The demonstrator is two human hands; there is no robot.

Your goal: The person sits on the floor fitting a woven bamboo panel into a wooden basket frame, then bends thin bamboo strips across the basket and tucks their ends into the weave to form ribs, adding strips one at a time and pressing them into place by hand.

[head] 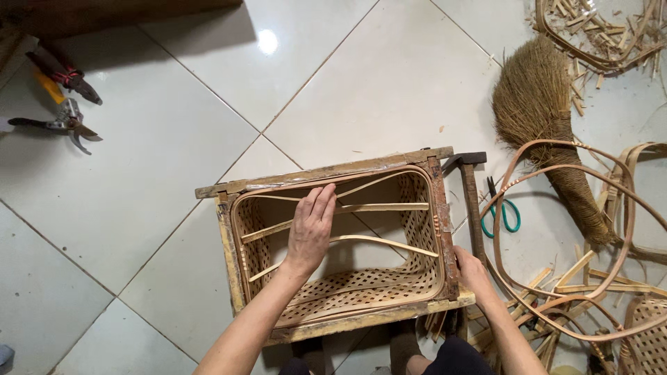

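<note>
**Left palm on the cross strips, right hand at the frame's corner**

White floor tiles (174, 173) lay glossy under the work, set diagonally to the view. On them sat a rectangular wooden frame (333, 173) with a woven bamboo basket (361, 285) fitted inside it, the long axis running left to right across the person's front.

Several thin bamboo strips (382, 207) spanned the basket's open mouth along that same long axis. The left hand (311, 226) lay flat on them near the middle, fingers straight and together, palm down — pressing rather than gripping, nothing held. The strips ran on to the right from under its fingers toward the far short wall.

The right hand (472, 272) rested at the frame's near right corner, fingers curled over the edge; how tightly it held could not be told.

Just beyond that corner lay a hammer (471, 187) beside green-handled scissors (506, 212) — nearer the right hand. A straw broom (549, 118) and loose cane loops (590, 229) lay further right; pruning shears (66, 125) and pliers (66, 73) were well apart, far left.
</note>
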